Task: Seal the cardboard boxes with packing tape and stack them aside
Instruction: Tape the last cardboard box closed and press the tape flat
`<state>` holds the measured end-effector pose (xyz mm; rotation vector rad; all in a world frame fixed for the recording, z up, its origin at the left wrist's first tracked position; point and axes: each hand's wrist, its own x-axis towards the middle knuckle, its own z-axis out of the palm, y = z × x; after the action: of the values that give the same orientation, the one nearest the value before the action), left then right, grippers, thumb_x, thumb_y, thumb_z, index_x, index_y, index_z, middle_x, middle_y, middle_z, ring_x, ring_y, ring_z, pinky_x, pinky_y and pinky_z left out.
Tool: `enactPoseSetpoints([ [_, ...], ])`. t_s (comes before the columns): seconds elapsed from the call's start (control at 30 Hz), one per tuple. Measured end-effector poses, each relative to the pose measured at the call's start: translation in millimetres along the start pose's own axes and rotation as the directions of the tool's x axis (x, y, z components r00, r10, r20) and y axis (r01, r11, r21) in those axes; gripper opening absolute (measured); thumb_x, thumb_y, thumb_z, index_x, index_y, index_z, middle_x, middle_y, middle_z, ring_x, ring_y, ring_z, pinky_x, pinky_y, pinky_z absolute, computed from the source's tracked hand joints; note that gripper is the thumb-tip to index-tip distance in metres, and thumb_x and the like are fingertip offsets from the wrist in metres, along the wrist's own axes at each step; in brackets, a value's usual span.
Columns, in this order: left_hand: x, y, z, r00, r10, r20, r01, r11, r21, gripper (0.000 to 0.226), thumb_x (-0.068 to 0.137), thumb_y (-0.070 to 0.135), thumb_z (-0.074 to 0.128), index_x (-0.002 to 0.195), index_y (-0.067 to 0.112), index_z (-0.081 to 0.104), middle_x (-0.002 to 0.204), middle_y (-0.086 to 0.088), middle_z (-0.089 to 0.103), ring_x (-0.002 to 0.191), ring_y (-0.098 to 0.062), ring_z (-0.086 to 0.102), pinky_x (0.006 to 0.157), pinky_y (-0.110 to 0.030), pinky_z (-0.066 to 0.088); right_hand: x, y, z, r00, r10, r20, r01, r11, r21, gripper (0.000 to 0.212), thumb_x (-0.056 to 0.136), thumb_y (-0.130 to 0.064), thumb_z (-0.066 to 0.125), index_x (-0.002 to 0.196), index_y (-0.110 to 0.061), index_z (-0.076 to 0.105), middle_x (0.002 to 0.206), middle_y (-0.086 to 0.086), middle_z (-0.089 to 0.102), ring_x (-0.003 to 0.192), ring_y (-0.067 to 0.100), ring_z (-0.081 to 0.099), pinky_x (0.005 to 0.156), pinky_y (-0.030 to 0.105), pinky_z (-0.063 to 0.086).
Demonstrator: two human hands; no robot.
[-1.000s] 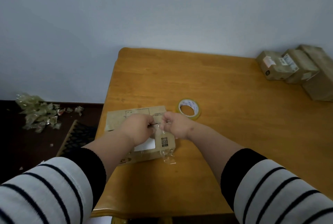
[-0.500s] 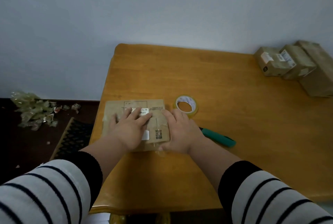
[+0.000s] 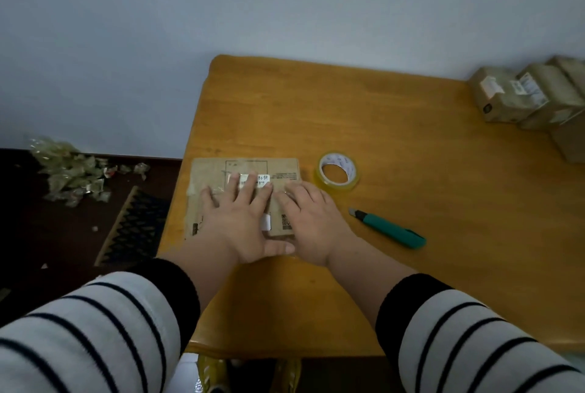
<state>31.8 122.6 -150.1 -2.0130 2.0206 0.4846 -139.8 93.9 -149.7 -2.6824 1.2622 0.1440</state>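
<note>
A flat brown cardboard box (image 3: 285, 168) with printed labels lies near the left edge of the wooden table (image 3: 411, 155). My left hand (image 3: 242, 218) presses flat on its top, fingers spread over a white label. My right hand (image 3: 311, 218) lies flat on the box's right part, fingers straight. Clear tape shines under the fingertips. A roll of packing tape (image 3: 337, 172) lies flat just right of the box. A green utility knife (image 3: 389, 228) lies on the table right of my right hand.
Several sealed cardboard boxes (image 3: 531, 98) stand together at the table's far right. On the dark floor at left lie a pile of crumpled tape scraps (image 3: 72, 171) and a patterned mat (image 3: 133, 228). A pale wall runs behind the table.
Both hands pinched a strip of clear tape above the box a second ago. They have since lowered and spread flat on the box top, sliding slightly forward over the tape.
</note>
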Motion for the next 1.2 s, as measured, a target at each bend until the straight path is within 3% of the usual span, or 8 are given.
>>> enactPoseSetpoints([
  [0.17, -1, 14, 14, 0.989, -0.06, -0.133, 0.059, 0.998, -0.006, 0.121, 0.06, 0.097, 0.033, 0.152, 0.032, -0.012, 0.163, 0.001, -0.016, 0.148, -0.034, -0.018, 0.107, -0.073, -0.004, 1, 16, -11, 0.989, -0.016, 0.147, -0.005, 0.99, 0.142, 0.102, 0.081, -0.042, 0.07, 0.157, -0.02, 0.004, 0.163, -0.003, 0.004, 0.149, 0.02, -0.001, 0.122, 0.045, 0.011],
  [0.27, 2, 17, 18, 0.983, -0.078, -0.164, 0.08, 0.997, 0.004, 0.12, 0.063, 0.092, 0.04, 0.152, 0.03, -0.012, 0.163, 0.001, -0.016, 0.148, -0.035, -0.017, 0.106, -0.074, -0.006, 2, 15, -16, 0.992, 0.017, 0.127, -0.044, 0.976, 0.215, 0.104, 0.074, -0.059, 0.063, 0.156, -0.018, 0.012, 0.162, -0.001, 0.012, 0.148, 0.021, 0.008, 0.121, 0.047, 0.015],
  [0.4, 4, 17, 24, 0.981, -0.073, -0.18, 0.083, 0.995, 0.051, 0.124, 0.063, 0.089, 0.046, 0.15, 0.029, -0.019, 0.161, 0.0, -0.022, 0.147, -0.035, -0.02, 0.106, -0.073, -0.007, -3, 12, -3, 0.997, 0.025, 0.078, -0.031, 0.997, 0.077, 0.114, 0.07, -0.071, 0.063, 0.156, -0.021, 0.008, 0.163, -0.004, 0.006, 0.149, 0.019, 0.003, 0.121, 0.049, 0.009],
  [0.67, 5, 12, 36, 0.961, -0.043, -0.274, 0.061, 0.996, 0.058, 0.116, 0.069, 0.088, 0.042, 0.148, 0.031, -0.02, 0.162, 0.002, -0.018, 0.149, -0.032, -0.015, 0.106, -0.069, -0.007, -1, 3, 9, 0.998, 0.03, -0.052, -0.033, 0.998, -0.061, 0.102, 0.075, -0.056, 0.071, 0.153, -0.015, 0.02, 0.158, 0.004, 0.022, 0.145, 0.025, 0.014, 0.119, 0.048, 0.016],
  [0.8, 6, 7, 36, 0.967, -0.012, -0.254, 0.028, 0.998, 0.06, 0.12, 0.07, 0.086, 0.045, 0.145, 0.029, -0.029, 0.161, 0.003, -0.02, 0.149, -0.031, -0.016, 0.108, -0.068, -0.006, 0, 5, 5, 1.0, -0.004, -0.026, 0.002, 0.997, -0.072, 0.102, 0.076, -0.06, 0.068, 0.153, -0.012, 0.021, 0.157, 0.007, 0.024, 0.145, 0.027, 0.017, 0.119, 0.047, 0.019],
  [0.97, -1, -6, 29, 0.984, 0.014, -0.176, -0.004, 0.998, 0.058, 0.122, 0.076, 0.082, 0.045, 0.135, 0.022, -0.043, 0.159, 0.004, -0.03, 0.147, -0.024, -0.024, 0.113, -0.063, -0.005, 1, 12, -2, 0.999, -0.024, 0.036, 0.028, 0.994, -0.107, 0.113, 0.07, -0.072, 0.061, 0.155, -0.016, 0.011, 0.157, 0.002, 0.018, 0.144, 0.024, 0.015, 0.117, 0.047, 0.015],
  [1.1, -3, -5, 17, 0.998, 0.03, -0.061, -0.029, 0.999, 0.024, 0.119, 0.075, 0.086, 0.039, 0.144, 0.021, -0.034, 0.158, 0.006, -0.031, 0.146, -0.022, -0.027, 0.114, -0.062, -0.008, 3, 3, 1, 1.0, -0.007, 0.016, 0.009, 0.991, -0.132, 0.103, 0.076, -0.058, 0.068, 0.153, -0.015, 0.014, 0.155, 0.006, 0.022, 0.142, 0.027, 0.018, 0.116, 0.048, 0.019],
  [1.2, -5, -21, 3, 0.997, 0.051, -0.057, -0.056, 0.995, -0.085, 0.114, 0.065, 0.094, 0.018, 0.154, 0.03, -0.013, 0.162, 0.013, -0.018, 0.149, -0.018, -0.015, 0.116, -0.056, -0.001, 10, 7, -15, 0.993, -0.011, 0.115, 0.022, 0.995, -0.095, 0.1, 0.073, -0.067, 0.062, 0.15, -0.018, 0.021, 0.146, 0.002, 0.028, 0.134, 0.026, 0.025, 0.112, 0.047, 0.023],
])
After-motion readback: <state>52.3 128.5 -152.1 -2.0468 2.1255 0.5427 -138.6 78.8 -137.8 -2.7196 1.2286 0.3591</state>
